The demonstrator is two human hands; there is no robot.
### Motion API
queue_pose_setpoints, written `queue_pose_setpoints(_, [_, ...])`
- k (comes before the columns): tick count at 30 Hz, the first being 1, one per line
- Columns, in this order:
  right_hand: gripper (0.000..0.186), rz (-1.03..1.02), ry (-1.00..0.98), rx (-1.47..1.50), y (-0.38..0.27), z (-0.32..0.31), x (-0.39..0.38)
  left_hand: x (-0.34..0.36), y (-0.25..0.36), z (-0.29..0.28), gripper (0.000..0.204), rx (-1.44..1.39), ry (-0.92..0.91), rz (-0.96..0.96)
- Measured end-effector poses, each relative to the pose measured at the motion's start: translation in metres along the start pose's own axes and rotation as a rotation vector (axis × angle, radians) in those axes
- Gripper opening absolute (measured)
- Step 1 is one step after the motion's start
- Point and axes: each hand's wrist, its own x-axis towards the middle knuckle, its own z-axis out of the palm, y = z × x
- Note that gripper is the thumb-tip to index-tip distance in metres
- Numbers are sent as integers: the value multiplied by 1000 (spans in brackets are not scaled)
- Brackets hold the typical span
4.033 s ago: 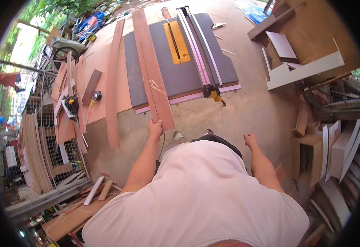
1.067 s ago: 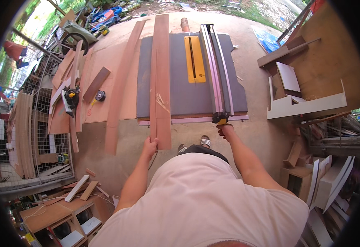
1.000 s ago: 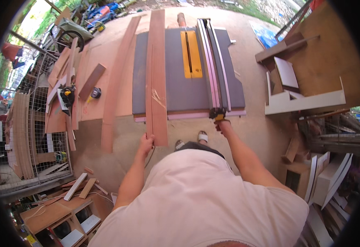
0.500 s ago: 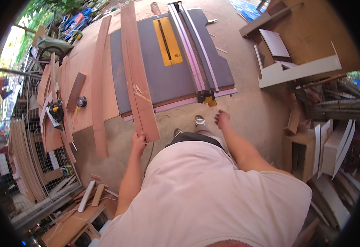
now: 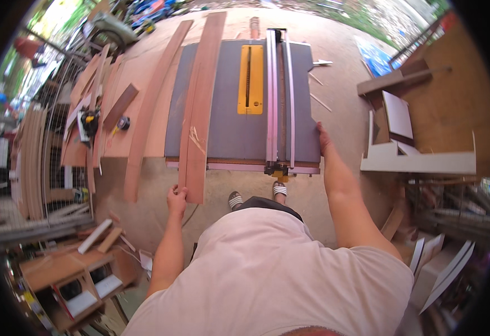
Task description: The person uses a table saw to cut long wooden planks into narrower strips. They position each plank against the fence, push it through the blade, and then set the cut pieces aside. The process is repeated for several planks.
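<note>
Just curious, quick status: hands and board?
Left hand grips long board at near end. Right hand on table saw right edge. Rip fence beside blade.

Long reddish-brown board [image 5: 200, 106], flat, lengthwise on grey saw table [image 5: 228, 140]

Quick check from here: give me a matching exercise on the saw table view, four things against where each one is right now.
Things:
1. left hand
2. right hand
3. yellow insert plate
4. tape measure

Places:
A. set in the middle of the grey table saw top
B. on the sheet left of the saw, near a yellow and black power tool
C. at the near end of the long reddish board
D. against the saw top's right edge

Pairs: 1-C, 2-D, 3-A, 4-B
</note>
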Motion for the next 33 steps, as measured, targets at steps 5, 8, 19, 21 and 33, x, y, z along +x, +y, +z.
queue_pose_setpoints(5, [84, 33, -147, -4, -7, -4, 14, -40, 16, 27, 59, -208, 334, -582])
queue_pose_setpoints(8, [88, 29, -205, -36, -1, -15, 25, -56, -3, 41, 65, -773, 243, -804])
queue_pose_setpoints(19, [101, 53, -123, -203, -1, -13, 15, -67, 15, 66, 39, -755, 147, -739])
queue_pose_setpoints(21, [101, 4, -51, -235, 3, -11, 23, -64, 10, 64, 40, -770, 124, -717])
queue_pose_setpoints(33, [48, 181, 371, -935, 98, -125, -120, -19, 21, 13, 63, 271, 400, -111])
